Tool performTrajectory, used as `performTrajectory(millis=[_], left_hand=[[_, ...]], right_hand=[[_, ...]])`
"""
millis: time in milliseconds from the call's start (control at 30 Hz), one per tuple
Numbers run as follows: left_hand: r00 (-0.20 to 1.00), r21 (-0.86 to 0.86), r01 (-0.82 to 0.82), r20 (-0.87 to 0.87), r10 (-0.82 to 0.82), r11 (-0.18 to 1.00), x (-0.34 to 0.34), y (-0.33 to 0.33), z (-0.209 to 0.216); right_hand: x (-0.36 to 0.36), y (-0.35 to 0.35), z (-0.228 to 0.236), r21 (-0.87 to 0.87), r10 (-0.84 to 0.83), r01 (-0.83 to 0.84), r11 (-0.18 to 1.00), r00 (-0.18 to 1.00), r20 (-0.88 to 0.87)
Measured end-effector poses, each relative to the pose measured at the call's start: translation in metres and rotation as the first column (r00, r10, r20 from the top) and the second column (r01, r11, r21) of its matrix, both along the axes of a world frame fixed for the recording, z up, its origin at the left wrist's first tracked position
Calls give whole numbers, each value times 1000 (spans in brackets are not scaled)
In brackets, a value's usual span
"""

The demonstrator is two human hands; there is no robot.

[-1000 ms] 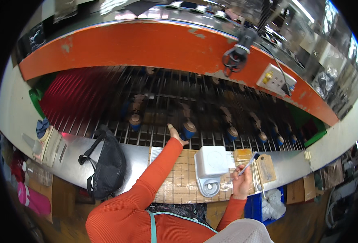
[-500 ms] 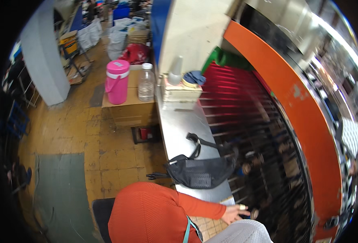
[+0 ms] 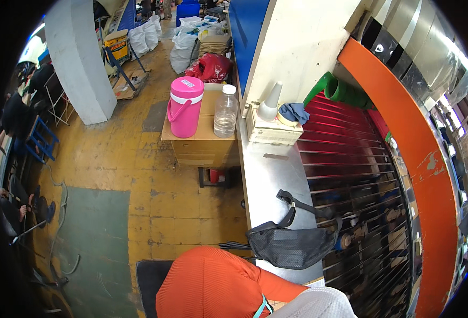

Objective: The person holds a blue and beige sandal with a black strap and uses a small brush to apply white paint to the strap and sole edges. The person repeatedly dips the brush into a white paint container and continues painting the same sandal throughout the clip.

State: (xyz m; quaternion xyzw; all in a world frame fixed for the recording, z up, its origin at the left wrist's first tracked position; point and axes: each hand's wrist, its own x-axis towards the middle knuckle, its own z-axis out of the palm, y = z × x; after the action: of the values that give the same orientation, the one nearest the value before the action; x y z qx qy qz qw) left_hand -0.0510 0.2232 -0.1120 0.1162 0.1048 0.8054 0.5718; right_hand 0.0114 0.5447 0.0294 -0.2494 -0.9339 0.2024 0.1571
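Observation:
My left arm in an orange ribbed sleeve (image 3: 207,281) comes in from the lower edge and reaches rightward. Its hand is hidden behind a pale knitted cloth (image 3: 319,305) at the bottom of the picture. My right hand does not show. Just beyond the left forearm, a black mesh waist bag (image 3: 292,246) with its strap lies on the narrow metal ledge (image 3: 274,172). Farther along the ledge is a whitish box (image 3: 274,132), bearing a grey cone (image 3: 269,103), a roll of tape (image 3: 287,117) and a blue cloth (image 3: 295,113).
Metal bars (image 3: 366,183) run right of the ledge, inside an orange curved frame (image 3: 427,180). A pink jug (image 3: 186,108) and a clear bottle (image 3: 225,114) stand on a cardboard box (image 3: 202,151). A black chair back (image 3: 152,278) is behind my arm. A pillar (image 3: 80,63) stands far left.
The view has swung, so the ledge, bag and jug sit farther right in the picture. My left hand, earlier visible with spread fingers over the bars' near end, is now out of sight.

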Motion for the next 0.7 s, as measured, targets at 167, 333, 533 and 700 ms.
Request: performTrajectory(millis=[167,333,533,700], left_hand=[[997,323,-22,-58,44,946,-17,27,-9],[948,391,264,-273,-163,882,-10,-15,0],[878,235,462,-261,-402,855,59,-83,29],[929,80,362,44,-366,929,133,-146,37]], right_hand=[[63,-18,31,-387,-114,-30,922,932,-344],[131,-78,26,-487,-68,-394,779,720,-691],[218,-224,0,-620,-232,-167,767,828,-511],[256,-309,-2,-506,30,-206,837,942,-334]])
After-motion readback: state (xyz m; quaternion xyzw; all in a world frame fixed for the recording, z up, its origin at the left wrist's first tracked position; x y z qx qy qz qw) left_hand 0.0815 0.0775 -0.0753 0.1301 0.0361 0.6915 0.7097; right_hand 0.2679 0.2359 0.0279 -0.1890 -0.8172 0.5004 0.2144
